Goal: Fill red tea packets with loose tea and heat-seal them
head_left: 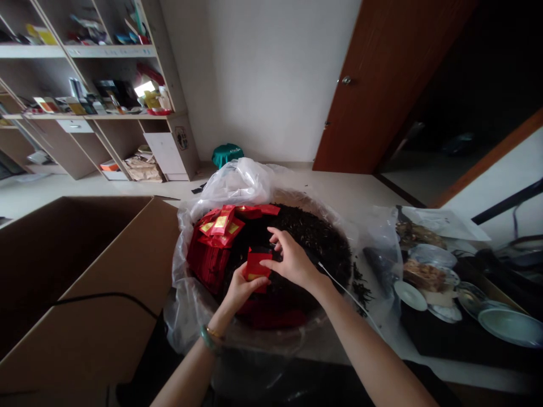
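A small red packet [255, 265] with a gold label is held from below by my left hand [238, 291], fingers closed on its lower edge. My right hand [291, 260] pinches the packet's open top, fingers curled. Both hands hover over a big round basin [271, 333] lined with clear plastic [237, 183] and filled with dark loose tea leaves [314, 237]. A heap of several more red packets [216, 237] lies on the basin's left side. On my left wrist sits a green bangle [209, 339].
A large open cardboard box [80, 282] stands at my left with a black cable over its flap. Dishes and bowls [432, 280] crowd a dark table on the right. Shelves [93, 113] line the far left wall; a brown door [382, 85] stands open behind.
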Demonstrator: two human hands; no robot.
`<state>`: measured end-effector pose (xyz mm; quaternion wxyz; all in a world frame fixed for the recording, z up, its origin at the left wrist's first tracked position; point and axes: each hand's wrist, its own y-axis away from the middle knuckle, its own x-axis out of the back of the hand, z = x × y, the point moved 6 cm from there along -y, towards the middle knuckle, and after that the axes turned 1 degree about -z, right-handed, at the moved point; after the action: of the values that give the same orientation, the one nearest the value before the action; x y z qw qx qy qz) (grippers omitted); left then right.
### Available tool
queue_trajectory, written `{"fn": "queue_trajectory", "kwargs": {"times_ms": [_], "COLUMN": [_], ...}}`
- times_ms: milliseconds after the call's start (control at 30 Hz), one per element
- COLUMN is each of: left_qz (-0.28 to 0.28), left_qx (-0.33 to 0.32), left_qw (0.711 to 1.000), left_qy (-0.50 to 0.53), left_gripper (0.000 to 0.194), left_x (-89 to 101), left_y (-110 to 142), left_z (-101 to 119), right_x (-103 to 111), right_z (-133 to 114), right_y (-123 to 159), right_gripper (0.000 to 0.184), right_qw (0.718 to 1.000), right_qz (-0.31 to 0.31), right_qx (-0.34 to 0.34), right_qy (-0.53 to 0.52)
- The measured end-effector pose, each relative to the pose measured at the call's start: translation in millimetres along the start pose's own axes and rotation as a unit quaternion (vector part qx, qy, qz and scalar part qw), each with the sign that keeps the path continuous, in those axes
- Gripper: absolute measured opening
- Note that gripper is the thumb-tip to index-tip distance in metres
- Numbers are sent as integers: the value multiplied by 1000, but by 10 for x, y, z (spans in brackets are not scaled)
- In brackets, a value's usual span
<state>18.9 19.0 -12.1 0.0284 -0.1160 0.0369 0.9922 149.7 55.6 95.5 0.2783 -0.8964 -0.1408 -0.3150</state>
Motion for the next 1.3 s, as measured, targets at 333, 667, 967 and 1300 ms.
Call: {"fn": "queue_trajectory", "kwargs": {"times_ms": [333, 667, 967, 1300], "left_qz": [69, 74, 16, -13], "left_qx": [-67, -33, -25, -43], "left_qw": [995, 996, 996, 987], "left_qy": [-42, 21, -79, -153], "left_gripper": [45, 41, 55, 51], "left_x": [53, -31, -84, -91], "left_y": [-22, -43, -70, -46], "left_z": [328, 247, 175, 172], "right_x": [-107, -140, -84, -262], "right_z": [140, 202, 46, 80], "right_y": [3, -7, -11, 41], "right_gripper": [4, 6, 11, 17], "right_qw": [991, 992, 997, 985], "right_qz": [-52, -55, -50, -169], "right_qx": [-83, -83, 1, 13], "right_qy": [-95, -84, -60, -13]}}
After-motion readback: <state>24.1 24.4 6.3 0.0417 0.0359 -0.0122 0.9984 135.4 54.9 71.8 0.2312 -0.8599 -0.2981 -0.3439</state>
